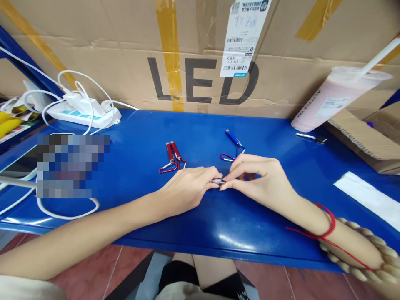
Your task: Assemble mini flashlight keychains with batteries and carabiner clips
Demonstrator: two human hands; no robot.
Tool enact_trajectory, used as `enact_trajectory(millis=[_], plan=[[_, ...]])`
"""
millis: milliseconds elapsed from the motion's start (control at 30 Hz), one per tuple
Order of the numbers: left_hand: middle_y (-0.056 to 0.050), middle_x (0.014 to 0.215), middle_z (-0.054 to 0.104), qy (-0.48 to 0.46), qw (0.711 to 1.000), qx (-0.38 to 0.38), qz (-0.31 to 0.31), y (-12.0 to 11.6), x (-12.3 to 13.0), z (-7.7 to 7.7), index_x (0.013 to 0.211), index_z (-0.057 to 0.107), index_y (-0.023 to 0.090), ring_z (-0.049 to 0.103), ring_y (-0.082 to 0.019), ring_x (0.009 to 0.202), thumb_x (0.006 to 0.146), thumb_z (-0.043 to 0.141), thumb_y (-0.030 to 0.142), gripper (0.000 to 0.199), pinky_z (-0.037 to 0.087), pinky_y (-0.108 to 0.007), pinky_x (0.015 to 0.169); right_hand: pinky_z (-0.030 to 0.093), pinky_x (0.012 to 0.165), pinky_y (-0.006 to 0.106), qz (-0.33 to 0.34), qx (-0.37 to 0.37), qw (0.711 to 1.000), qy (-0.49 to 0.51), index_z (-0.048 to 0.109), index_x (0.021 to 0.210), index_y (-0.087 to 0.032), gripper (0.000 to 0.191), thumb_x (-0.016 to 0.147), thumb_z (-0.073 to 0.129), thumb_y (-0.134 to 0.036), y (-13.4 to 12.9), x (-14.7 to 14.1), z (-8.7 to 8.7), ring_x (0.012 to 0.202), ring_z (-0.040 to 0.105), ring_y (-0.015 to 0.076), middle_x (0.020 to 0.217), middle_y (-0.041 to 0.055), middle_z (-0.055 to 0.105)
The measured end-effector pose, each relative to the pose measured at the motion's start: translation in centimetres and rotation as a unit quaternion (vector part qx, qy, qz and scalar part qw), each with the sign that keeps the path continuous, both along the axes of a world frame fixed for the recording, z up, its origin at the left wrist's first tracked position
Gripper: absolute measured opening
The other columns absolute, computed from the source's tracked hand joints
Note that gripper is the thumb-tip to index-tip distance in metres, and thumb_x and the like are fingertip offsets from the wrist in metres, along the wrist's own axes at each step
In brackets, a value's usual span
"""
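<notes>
My left hand (pixel 189 187) is closed round a small dark and silver cylindrical piece (pixel 218 181), whose end pokes out past the fingertips. The thumb and index finger of my right hand (pixel 261 179) pinch the other end of it. Beyond my left hand, two red metal tubes (pixel 173 151) with red carabiner clips lie side by side on the blue table (pixel 200 137). A blue tube (pixel 231 137) with a purple and blue carabiner (pixel 227 157) rests just beyond my right hand.
A cardboard box (pixel 125 41) marked LED stands along the back. At the left are a white power strip (pixel 84 114) and cables. A pink drink cup (pixel 331 98), an open carton (pixel 368 137) and a white paper strip (pixel 368 198) are at the right.
</notes>
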State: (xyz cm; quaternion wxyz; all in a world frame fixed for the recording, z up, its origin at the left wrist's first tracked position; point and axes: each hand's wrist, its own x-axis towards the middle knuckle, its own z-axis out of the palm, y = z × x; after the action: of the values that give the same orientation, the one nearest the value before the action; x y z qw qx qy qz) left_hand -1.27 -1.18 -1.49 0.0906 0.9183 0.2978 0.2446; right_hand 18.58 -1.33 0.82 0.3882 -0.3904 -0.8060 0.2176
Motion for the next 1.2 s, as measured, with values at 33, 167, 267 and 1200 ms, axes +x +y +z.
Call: enact_trajectory(millis=[33, 167, 267, 1200], plan=[[-0.005, 0.084, 0.066, 0.001, 1.000, 0.011, 0.002, 0.0, 0.0, -0.1, 0.094, 0.053, 0.015, 0.064, -0.015, 0.075, 0.097, 0.032, 0.024, 0.023, 0.047, -0.024, 0.062, 0.039, 0.047, 0.022, -0.004, -0.026, 1.000, 0.009, 0.069, 0.060, -0.019, 0.027, 0.070, 0.071, -0.043, 0.0, -0.2, -0.1, 0.051, 0.051, 0.0082, 0.063, 0.0018, 0.063], [-0.005, 0.083, 0.065, -0.003, 1.000, 0.027, -0.002, 0.1, 0.1, 0.1, 0.095, 0.053, 0.015, 0.064, -0.015, 0.074, 0.097, 0.028, 0.025, 0.027, 0.048, -0.024, 0.062, 0.036, 0.043, 0.022, -0.018, -0.156, 0.986, 0.059, 0.061, 0.053, -0.015, 0.037, 0.065, 0.073, -0.048, -0.2, -0.6, -0.3, 0.049, 0.048, 0.0086, 0.058, 0.0024, 0.059], [-0.004, 0.088, 0.066, -0.002, 1.000, -0.001, -0.004, 0.2, 0.3, 0.3, 0.102, 0.053, 0.017, 0.064, -0.014, 0.078, 0.097, 0.031, 0.022, 0.024, 0.048, -0.023, 0.067, 0.036, 0.043, 0.022, -0.018, -0.229, 0.970, 0.074, 0.058, 0.053, -0.014, 0.040, 0.061, 0.074, -0.050, -0.1, -0.6, -0.6, 0.048, 0.046, 0.0083, 0.057, 0.0022, 0.058], [0.001, 0.087, 0.066, -0.084, 0.975, -0.193, 0.065, 0.1, 0.7, 1.2, 0.100, 0.056, 0.021, 0.061, -0.011, 0.073, 0.094, 0.039, 0.023, 0.018, 0.044, -0.020, 0.066, 0.045, 0.061, 0.019, 0.052, 0.165, 0.982, -0.079, 0.072, 0.087, -0.021, 0.016, 0.083, 0.061, -0.032, 1.5, 1.5, 0.0, 0.071, 0.061, 0.0087, 0.086, 0.0029, 0.064]])
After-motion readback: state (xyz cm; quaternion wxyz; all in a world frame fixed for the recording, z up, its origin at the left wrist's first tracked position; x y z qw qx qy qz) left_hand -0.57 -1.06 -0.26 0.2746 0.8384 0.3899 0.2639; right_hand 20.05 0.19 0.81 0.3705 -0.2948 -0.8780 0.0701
